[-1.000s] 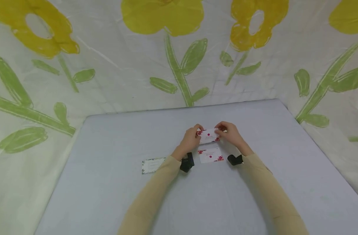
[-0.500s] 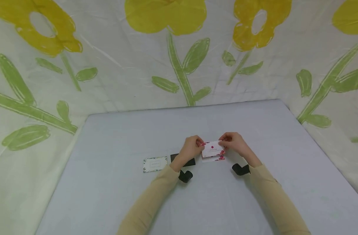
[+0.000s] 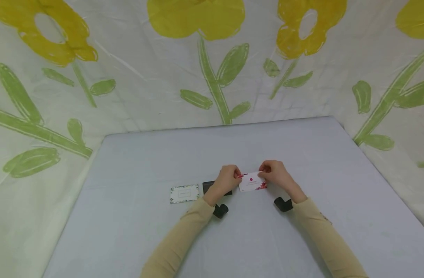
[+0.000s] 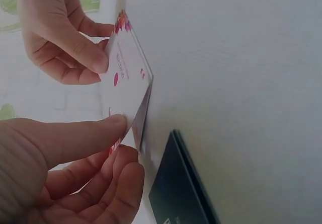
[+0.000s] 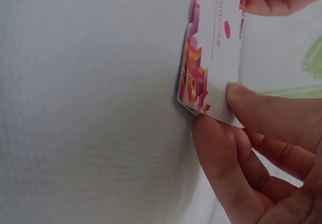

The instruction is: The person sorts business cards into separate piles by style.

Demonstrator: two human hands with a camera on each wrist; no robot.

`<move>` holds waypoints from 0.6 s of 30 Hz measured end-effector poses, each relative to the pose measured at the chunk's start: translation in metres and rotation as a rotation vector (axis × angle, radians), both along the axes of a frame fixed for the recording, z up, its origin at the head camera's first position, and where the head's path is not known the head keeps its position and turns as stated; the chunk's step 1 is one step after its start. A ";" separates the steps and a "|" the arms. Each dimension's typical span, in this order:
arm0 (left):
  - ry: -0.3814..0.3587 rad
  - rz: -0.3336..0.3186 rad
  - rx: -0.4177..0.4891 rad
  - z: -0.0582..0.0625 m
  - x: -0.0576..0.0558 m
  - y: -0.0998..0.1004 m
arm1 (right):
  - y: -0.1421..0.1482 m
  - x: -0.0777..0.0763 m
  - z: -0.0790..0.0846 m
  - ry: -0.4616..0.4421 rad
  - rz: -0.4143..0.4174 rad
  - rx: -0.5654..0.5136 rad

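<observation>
A white card (image 3: 251, 184) with red floral corners and a pink dot is held tilted by both hands. My left hand (image 3: 227, 180) pinches its left end between thumb and fingers, and my right hand (image 3: 275, 173) pinches the right end. Under it lies a matching card (image 4: 144, 116); in the left wrist view a gap opens between the two, while their near edges meet. The right wrist view shows the lower card's coloured edge (image 5: 184, 65) just beyond the held one. Partly behind my left hand is a dark stack of cards (image 4: 178, 189).
To the left, a white card with a leafy border (image 3: 184, 194) lies flat on the pale cloth-covered table (image 3: 135, 231). Black wrist devices (image 3: 221, 211) hang at both sleeves. A flower-printed curtain (image 3: 135, 88) stands behind the table's far edge.
Both hands have come down toward the near side with the card, which now covers most of the matching card below. The dark stack shows more from behind the left arm.
</observation>
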State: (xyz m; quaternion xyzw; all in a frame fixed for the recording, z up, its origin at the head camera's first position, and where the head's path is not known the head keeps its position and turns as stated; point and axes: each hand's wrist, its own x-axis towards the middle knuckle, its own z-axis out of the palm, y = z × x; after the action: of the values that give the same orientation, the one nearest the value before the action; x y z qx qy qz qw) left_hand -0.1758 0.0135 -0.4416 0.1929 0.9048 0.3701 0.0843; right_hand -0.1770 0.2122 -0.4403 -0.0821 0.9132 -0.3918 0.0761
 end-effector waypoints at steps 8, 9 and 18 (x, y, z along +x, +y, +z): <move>0.081 -0.012 -0.101 -0.006 0.001 0.003 | -0.008 0.001 -0.001 0.103 0.059 0.121; 0.091 -0.012 -0.112 -0.007 0.001 0.003 | -0.008 0.001 -0.001 0.109 0.062 0.132; 0.118 -0.012 -0.190 -0.006 0.003 0.006 | -0.010 0.001 -0.003 0.072 0.073 0.178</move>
State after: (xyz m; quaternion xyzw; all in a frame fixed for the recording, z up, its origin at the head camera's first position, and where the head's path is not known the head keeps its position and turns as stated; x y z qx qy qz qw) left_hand -0.1732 0.0197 -0.4476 0.2107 0.9381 0.2703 0.0509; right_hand -0.1759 0.2022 -0.4437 -0.1223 0.9429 -0.3031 0.0643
